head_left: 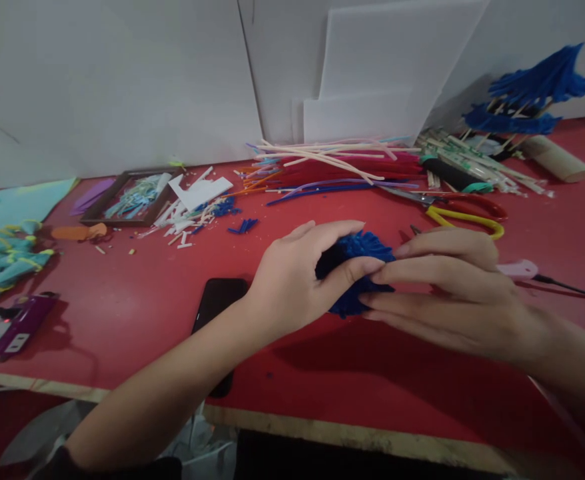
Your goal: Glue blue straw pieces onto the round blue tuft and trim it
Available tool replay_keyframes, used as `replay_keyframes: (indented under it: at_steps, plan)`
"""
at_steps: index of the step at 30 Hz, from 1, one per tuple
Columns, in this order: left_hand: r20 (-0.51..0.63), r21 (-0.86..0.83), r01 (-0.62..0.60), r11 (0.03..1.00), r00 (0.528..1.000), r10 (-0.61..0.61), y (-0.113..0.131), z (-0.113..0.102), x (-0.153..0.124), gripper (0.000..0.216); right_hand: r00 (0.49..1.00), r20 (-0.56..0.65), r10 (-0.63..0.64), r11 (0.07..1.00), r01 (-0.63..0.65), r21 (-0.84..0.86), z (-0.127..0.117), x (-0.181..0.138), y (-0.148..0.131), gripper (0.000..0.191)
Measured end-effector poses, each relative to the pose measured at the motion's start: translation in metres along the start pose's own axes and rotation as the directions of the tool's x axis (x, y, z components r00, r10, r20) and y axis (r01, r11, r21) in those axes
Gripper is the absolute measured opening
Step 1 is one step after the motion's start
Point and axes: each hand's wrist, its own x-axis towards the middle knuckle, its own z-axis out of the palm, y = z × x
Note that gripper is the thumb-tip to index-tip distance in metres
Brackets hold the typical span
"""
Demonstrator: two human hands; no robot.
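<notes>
Between both hands, above the red tabletop, is a fuzzy blue piece that looks made of pipe cleaners, ridged along its rim. My left hand curls round its left side, thumb across the front. On the right side, the fingertips of my right hand press against the same piece. Palms and fingers hide much of its shape, and a dark hollow shows beside my left thumb. Past my right hand lie scissors with one yellow and one red handle. A black phone lies partly under my left forearm.
Bundled pipe cleaners lie along the back wall. At the right stand blue tiered pieces on sticks, near a cardboard tube. Paper scraps, a brown frame and a purple device are leftward. A pink corded tool is rightward.
</notes>
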Motion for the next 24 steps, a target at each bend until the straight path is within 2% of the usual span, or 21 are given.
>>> replay_keyframes:
  at_steps: [4, 7, 11, 17, 24]
  plan:
    - [-0.008, -0.022, 0.014, 1.000, 1.000, -0.014, -0.001, 0.001, 0.000, 0.037, 0.997, -0.032, 0.075, 0.997, -0.073, 0.036, 0.004, -0.002, -0.002, 0.017]
    - [-0.029, -0.015, 0.015, 1.000, 0.999, -0.015, -0.001, 0.004, 0.001, 0.034, 0.997, -0.061, 0.038, 0.999, -0.036, 0.032, 0.008, -0.006, 0.001, 0.015]
    - [-0.022, -0.016, 0.021, 1.000, 1.000, -0.022, 0.000, 0.005, 0.000, 0.030, 0.998, -0.060, -0.023, 1.000, 0.023, -0.001, 0.010, -0.009, 0.005, 0.022]
    - [-0.011, -0.031, 0.010, 0.999, 1.000, -0.010, -0.001, 0.003, 0.001, 0.029, 0.995, -0.083, 0.046, 0.999, -0.044, 0.021, 0.011, -0.005, 0.005, 0.010]
    - [-0.019, -0.039, 0.017, 0.999, 1.000, -0.018, -0.004, 0.004, -0.001, 0.032, 0.998, 0.017, 0.064, 0.998, -0.064, 0.026, 0.005, -0.006, 0.010, 0.008]
